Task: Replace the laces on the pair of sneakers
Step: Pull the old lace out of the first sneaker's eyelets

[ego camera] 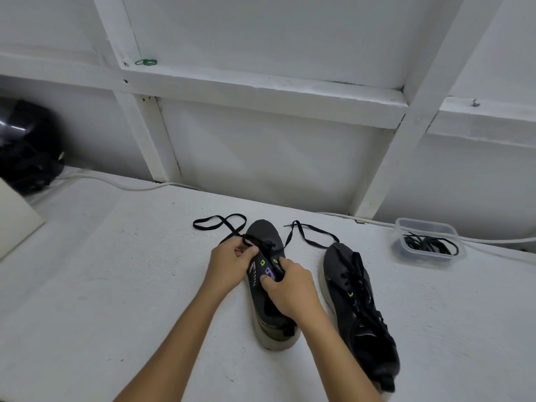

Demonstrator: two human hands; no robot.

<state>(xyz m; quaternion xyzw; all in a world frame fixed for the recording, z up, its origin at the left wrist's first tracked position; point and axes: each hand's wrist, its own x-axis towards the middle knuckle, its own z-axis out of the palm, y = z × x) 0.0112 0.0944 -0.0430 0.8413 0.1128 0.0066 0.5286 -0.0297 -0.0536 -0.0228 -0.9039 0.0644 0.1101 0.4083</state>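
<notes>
Two dark grey sneakers with pale soles lie on the white table. The left sneaker [265, 233] points away from me, and its black lace [220, 223] trails out to both sides of the toe. My left hand [232, 264] pinches that lace at the lower eyelets. My right hand [290, 288] grips the sneaker's tongue and right side, thumb on the purple logo. The right sneaker [359, 309] lies beside it, untouched, with its black lace still threaded.
A clear plastic tub [429, 242] with black laces in it stands at the back right. A black helmet [26, 146] sits at the far left by a pale board [14, 216]. A white cable [121, 185] runs along the wall.
</notes>
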